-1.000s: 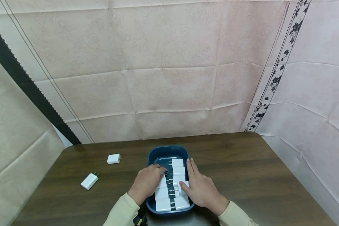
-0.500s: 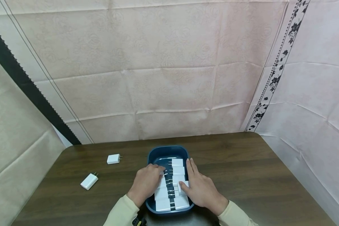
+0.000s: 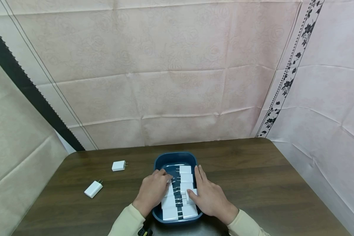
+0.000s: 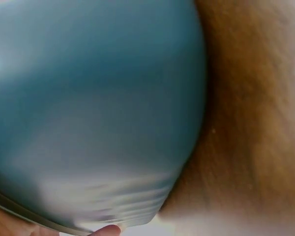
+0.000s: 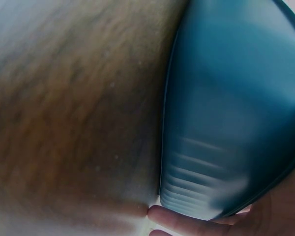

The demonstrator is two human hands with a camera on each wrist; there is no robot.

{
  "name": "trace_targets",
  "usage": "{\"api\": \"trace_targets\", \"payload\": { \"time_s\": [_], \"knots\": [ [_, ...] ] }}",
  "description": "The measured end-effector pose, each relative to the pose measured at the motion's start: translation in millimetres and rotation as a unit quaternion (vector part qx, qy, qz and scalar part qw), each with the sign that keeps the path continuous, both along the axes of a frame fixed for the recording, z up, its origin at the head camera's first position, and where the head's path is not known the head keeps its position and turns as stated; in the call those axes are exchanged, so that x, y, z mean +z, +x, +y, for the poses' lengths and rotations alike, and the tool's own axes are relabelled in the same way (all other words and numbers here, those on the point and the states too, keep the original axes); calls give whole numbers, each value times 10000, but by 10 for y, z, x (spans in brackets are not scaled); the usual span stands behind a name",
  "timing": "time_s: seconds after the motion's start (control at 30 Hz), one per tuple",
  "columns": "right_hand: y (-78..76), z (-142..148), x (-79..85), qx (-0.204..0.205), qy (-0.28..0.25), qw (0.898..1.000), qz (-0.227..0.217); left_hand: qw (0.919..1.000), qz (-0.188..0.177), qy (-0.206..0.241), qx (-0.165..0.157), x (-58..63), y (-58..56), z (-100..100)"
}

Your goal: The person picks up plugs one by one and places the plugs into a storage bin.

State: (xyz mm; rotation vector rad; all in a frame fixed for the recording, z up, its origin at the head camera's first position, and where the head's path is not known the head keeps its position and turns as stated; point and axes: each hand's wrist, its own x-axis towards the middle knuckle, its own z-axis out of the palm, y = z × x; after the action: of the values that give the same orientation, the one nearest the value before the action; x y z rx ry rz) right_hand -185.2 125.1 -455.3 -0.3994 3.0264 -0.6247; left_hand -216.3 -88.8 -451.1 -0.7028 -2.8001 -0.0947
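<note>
A dark blue plastic basin [image 3: 177,157] sits on the table with white wall chargers [image 3: 170,213] in two columns, their prongs facing the middle. My left hand [image 3: 154,190] reaches over its left rim, fingers curled on a white charger [image 3: 168,181] that they mostly hide. My right hand [image 3: 212,196] holds the basin's right side, fingers extended along the outside and thumb inside on a charger [image 3: 194,191] lying atop the right column. In the right wrist view fingers [image 5: 179,219] show past the basin wall [image 5: 221,123]; the left wrist view mainly shows the other outer wall [image 4: 103,123].
Two more white chargers lie on the brown wooden table [image 3: 268,183] left of the basin: one farther back [image 3: 118,166], one nearer [image 3: 93,189]. A pale cloth [image 3: 177,91] hangs behind the table. A small black and yellow item [image 3: 145,232] shows by the left sleeve.
The left hand has shifted very slightly, its fingertips drawn a little to the left. The right hand, the basin and the two loose chargers hold their places.
</note>
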Motion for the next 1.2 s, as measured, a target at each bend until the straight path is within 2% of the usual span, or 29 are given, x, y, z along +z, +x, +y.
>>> {"api": "trace_targets", "payload": {
  "time_s": [0.53, 0.7, 0.93, 1.2],
  "knots": [
    [9, -14, -7, -18, -20, 10000, -34, 9990, 191, -383, -139, 31, 85, -32],
    [12, -12, -10, -27, -6, 10000, 20, 9993, 156, -282, -199, 66, 116, -58],
    [8, -4, -8, -50, 17, 10000, -11, 9992, -113, -138, -369, 153, 161, -127],
    [14, -4, 5, -76, 36, 9999, -64, 9998, -137, -49, -168, 253, 199, -219]
  ]
}}
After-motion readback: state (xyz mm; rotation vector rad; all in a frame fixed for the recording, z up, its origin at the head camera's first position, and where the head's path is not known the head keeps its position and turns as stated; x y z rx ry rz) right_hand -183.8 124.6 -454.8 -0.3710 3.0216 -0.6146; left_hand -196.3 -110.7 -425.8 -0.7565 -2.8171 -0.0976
